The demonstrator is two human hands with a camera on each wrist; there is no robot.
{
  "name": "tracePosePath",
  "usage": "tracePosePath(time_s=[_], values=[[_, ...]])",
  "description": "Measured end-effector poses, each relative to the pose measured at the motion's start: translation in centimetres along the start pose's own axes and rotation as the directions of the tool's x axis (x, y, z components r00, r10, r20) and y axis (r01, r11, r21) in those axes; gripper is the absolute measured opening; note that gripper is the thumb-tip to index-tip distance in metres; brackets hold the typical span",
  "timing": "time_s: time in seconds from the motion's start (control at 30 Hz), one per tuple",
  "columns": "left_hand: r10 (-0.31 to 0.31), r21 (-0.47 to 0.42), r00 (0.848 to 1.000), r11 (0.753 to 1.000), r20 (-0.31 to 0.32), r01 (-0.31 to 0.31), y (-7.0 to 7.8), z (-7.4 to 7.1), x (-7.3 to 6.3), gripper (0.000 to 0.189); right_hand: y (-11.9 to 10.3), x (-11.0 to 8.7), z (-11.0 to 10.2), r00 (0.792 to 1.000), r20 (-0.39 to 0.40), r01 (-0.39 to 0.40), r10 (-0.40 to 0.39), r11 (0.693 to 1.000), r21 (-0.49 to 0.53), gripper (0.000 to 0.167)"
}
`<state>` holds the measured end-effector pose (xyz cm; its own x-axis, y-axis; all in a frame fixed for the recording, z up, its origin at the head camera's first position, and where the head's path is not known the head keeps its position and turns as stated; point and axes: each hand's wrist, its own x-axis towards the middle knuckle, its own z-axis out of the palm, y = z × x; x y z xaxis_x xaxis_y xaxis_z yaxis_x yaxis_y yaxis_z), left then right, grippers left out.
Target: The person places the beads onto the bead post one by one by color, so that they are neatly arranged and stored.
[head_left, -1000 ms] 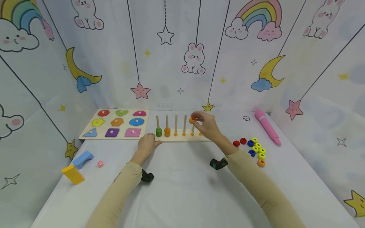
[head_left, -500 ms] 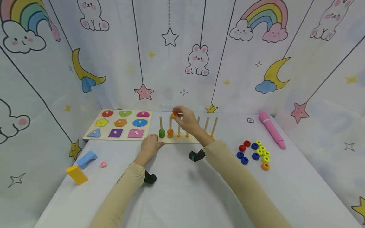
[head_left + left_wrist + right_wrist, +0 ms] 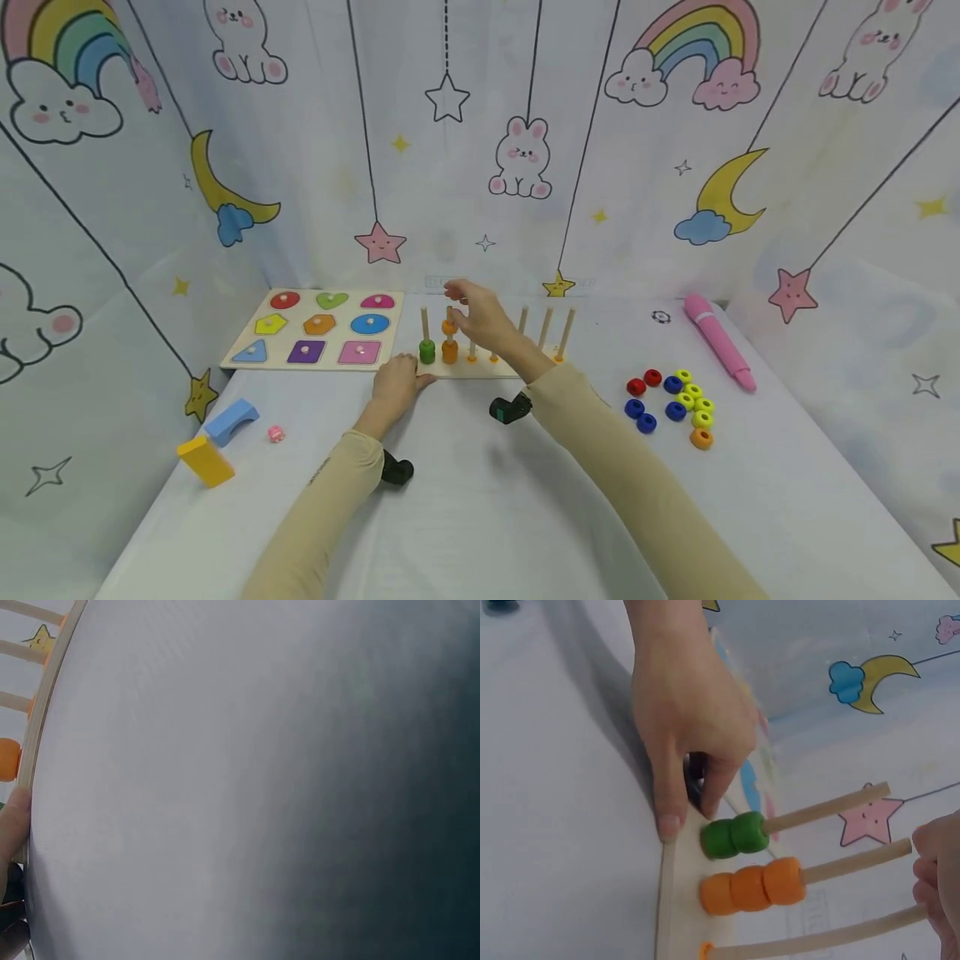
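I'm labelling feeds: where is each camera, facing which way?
Head: head-worn, facing forward and down at the white tabletop and peg board; sleeves, left grip and right grip show.
Left wrist: worn there, facing mostly tabletop, peg board at left; part of left grip shows.
Right wrist: worn there, facing green beads; left grip shows, right grip partly.
Shared by head and right wrist: green beads, left grip.
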<state>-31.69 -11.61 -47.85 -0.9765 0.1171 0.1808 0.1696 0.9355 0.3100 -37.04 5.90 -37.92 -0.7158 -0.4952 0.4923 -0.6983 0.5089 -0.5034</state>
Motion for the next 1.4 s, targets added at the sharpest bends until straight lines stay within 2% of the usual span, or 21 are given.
tracePosePath(time_s=[0.23, 0.43, 0.57, 0.8, 0.93, 1.1, 1.27, 1.4], values=[[0.005, 0.01, 1.0, 1.0, -0.01, -0.005, 0.0, 0.2, 0.1, 0.043, 0.5, -2.0, -1.6, 0.991, -0.129, -0.011, 0.018, 0.998, 0.057, 0.03], [0.017, 0.027, 1.0, 1.0, -0.023, -0.016, 0.0, 0.3, 0.0, 0.047, 2.4, -5.5, -4.7, 0.975, -0.203, -0.066, 0.09, 0.99, 0.123, 0.025], [0.019, 0.02, 1.0, 1.0, -0.014, -0.019, 0.0, 0.2, -0.1, 0.046, 4.2, -9.1, -7.0, 0.965, -0.214, -0.125, 0.15, 0.984, 0.124, 0.026], [0.001, 0.018, 1.0, 1.0, 0.005, -0.001, 0.1, -0.2, -0.3, 0.045, 7.4, -16.6, -10.8, 0.946, -0.198, -0.236, 0.258, 0.963, 0.13, 0.03], [0.007, 0.017, 1.0, 1.0, 0.005, -0.007, 0.0, -0.2, -0.2, 0.046, 8.7, -20.5, -12.7, 0.924, -0.18, -0.323, 0.337, 0.941, 0.103, 0.029], [0.002, 0.021, 1.0, 1.0, 0.007, -0.002, -0.2, 0.0, -0.2, 0.047, 9.2, -24.6, -14.9, 0.896, -0.188, -0.408, 0.402, 0.913, 0.008, 0.026], [0.001, 0.012, 1.0, 1.0, 0.014, -0.001, -0.3, 0.2, -0.2, 0.044, 9.6, -28.7, -16.5, 0.868, -0.206, -0.461, 0.452, 0.888, 0.007, 0.026], [0.004, 0.0, 1.0, 1.0, 0.012, -0.004, -0.2, 0.1, -0.1, 0.044, 9.5, -31.5, -17.3, 0.837, -0.233, -0.511, 0.495, 0.86, -0.008, 0.026]])
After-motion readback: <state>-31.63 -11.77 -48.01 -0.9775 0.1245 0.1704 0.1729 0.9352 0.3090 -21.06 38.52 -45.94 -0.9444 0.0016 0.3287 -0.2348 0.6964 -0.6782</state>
